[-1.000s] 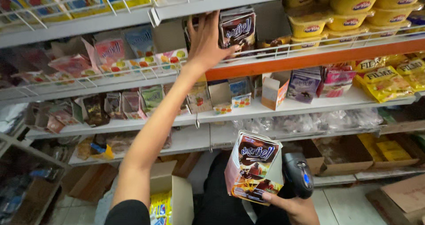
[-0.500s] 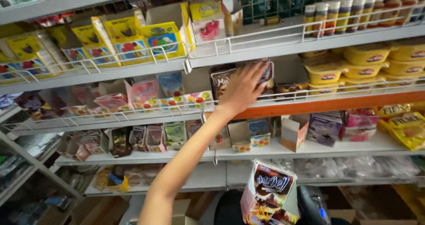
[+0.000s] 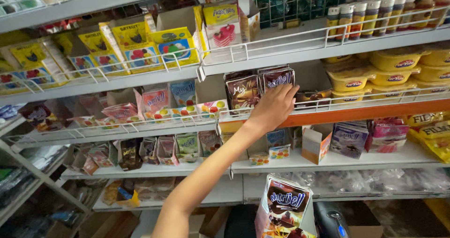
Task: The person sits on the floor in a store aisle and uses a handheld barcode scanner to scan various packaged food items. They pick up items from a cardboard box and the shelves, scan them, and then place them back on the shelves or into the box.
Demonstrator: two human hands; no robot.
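Note:
My left hand [image 3: 273, 110] reaches up to the middle wire-railed shelf [image 3: 328, 107]. Its fingers hold the lower edge of a dark brown dessert-mix packet [image 3: 277, 78], which stands upright behind the rail. A matching brown packet [image 3: 242, 90] stands touching it on the left. At the bottom of the view, another brown and white packet of the same kind [image 3: 282, 210] is held up close to me, beside a black handheld device [image 3: 330, 221]. My right hand itself is below the frame edge.
Yellow tubs [image 3: 393, 74] fill the shelf to the right, with bottles [image 3: 375, 13] above them. Yellow boxes [image 3: 136, 43] and pink packets [image 3: 154, 100] sit at the left. An open small carton [image 3: 316, 142] stands on the white shelf below.
My view has tilted upward, so the shelves sit lower in frame. The brown packet in my left hand now stands on the shelf beside its twin. My right hand has dropped out of view.

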